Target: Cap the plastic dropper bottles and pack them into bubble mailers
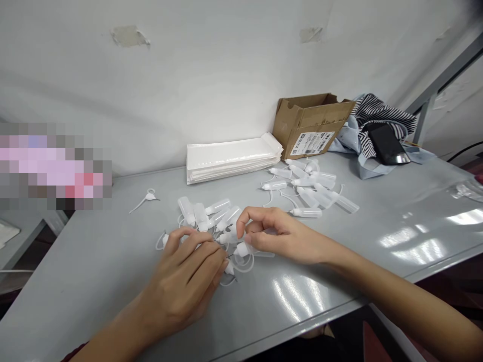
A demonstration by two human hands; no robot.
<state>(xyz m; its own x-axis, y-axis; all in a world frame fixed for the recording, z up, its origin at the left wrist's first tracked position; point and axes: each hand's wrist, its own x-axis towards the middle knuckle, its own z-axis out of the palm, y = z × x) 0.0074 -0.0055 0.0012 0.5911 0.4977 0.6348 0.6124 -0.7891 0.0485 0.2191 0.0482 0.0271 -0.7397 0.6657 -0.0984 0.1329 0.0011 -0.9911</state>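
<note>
- Presently, the right hand (287,235) pinches a needle-tipped bottle (242,249) between thumb and curled finger, over the counter (124,281).
- Left hand (190,276): fingers bent, just beside the needle (230,255); grip hidden, cannot tell.
- Loose bottles (201,217) lie beyond both hands.
- Carton (290,123) bears a white label (312,143); print too small to read.

A pale wall (211,80) spans the upper frame, marked by two peeled patches (130,36). Below, a glossy grey surface (90,261) catches white glare (413,247) toward the right; a grey metal bar (447,75) slants at upper right.
</note>
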